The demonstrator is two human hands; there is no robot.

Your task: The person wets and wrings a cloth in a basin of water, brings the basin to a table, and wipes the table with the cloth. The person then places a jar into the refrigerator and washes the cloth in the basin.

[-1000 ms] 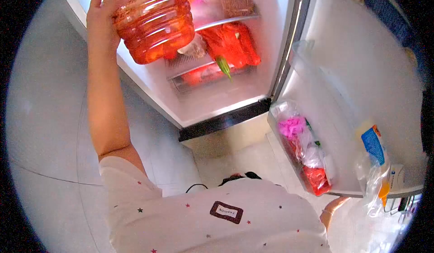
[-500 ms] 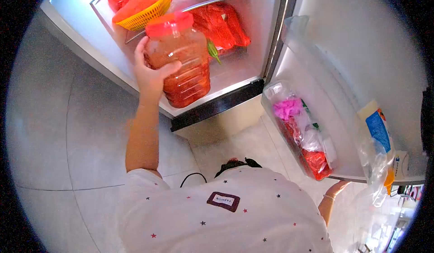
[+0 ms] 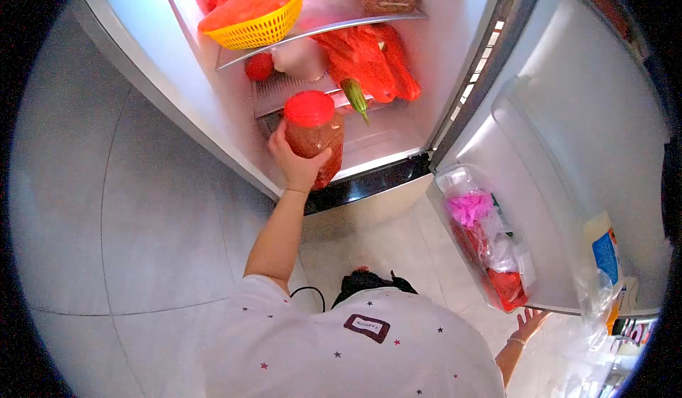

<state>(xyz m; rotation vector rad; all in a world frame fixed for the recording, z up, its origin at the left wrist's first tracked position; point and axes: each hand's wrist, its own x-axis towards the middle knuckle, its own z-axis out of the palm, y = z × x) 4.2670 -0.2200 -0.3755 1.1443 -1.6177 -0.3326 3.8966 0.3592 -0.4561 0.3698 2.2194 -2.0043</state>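
Observation:
My left hand (image 3: 301,165) is wrapped round the side of a large clear plastic jar (image 3: 312,136) with a red lid and reddish contents. The jar stands or hovers low in the open fridge, just inside its front edge; whether its base rests on the floor of the fridge is hidden. My right hand (image 3: 529,322) is at the lower edge of the fridge door (image 3: 568,156), fingers apart and holding nothing; I cannot tell if it touches the door. Behind the jar lies a green vegetable (image 3: 354,95), beside red plastic bags (image 3: 366,60).
A yellow basket (image 3: 261,30) with red bags sits on the upper glass shelf (image 3: 334,25). Below it are a red round item (image 3: 259,67) and a whitish bundle (image 3: 300,58). The door bin (image 3: 455,217) holds several bags. A clear bag (image 3: 597,298) hangs by the door.
My left hand has moved the jar deeper and lower into the fridge. My right hand's fingers now show, spread below the door edge. The view has shifted slightly.

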